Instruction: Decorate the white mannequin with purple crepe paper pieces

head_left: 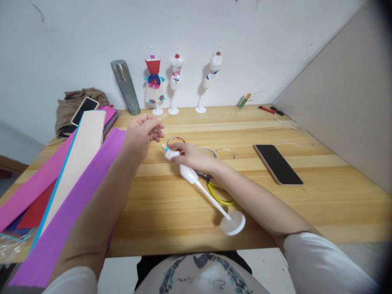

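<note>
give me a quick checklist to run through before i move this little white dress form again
1. White dress form in the right hand: ok, grip around its torso.
2. Dress form upright: not ok, it is tilted, with its round base toward the body.
3. Left hand free: cannot tell, the fingers are half curled and their tips blurred.
4. Yellow-handled tool clear of the right arm: not ok, partly hidden beneath the forearm.
5. Three forms by the wall standing: ok.
6. Phone at the right away from both hands: ok.
</note>
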`<state>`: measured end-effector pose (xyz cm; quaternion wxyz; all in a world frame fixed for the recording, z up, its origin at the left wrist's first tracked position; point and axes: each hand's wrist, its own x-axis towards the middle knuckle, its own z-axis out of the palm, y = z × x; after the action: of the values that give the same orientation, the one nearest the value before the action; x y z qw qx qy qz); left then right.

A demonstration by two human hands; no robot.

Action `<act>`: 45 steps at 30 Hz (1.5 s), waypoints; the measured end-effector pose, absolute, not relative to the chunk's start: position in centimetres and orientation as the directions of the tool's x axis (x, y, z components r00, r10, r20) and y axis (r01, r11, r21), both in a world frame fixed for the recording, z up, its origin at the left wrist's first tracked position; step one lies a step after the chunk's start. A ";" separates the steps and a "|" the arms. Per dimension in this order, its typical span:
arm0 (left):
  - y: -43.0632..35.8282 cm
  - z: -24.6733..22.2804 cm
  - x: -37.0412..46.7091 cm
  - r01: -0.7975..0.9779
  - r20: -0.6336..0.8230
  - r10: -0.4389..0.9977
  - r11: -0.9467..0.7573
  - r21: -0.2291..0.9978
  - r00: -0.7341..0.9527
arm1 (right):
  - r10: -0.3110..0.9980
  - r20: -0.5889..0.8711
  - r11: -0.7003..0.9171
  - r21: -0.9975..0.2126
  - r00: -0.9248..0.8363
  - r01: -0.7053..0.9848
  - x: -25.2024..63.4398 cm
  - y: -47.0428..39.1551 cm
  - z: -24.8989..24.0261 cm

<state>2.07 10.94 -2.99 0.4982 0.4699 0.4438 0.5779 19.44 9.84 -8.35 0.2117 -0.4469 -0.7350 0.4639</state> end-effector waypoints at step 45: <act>7.7 -4.0 4.9 0.530 0.164 0.882 -0.404 0.746 0.442 | 0.958 0.064 0.039 -0.995 -0.278 -0.095 26.0 10.7 -4.6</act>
<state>4.92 7.73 -3.99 0.3133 0.7892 0.4472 0.2812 26.02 10.71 -4.60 0.4586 -0.3880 -0.5559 0.5745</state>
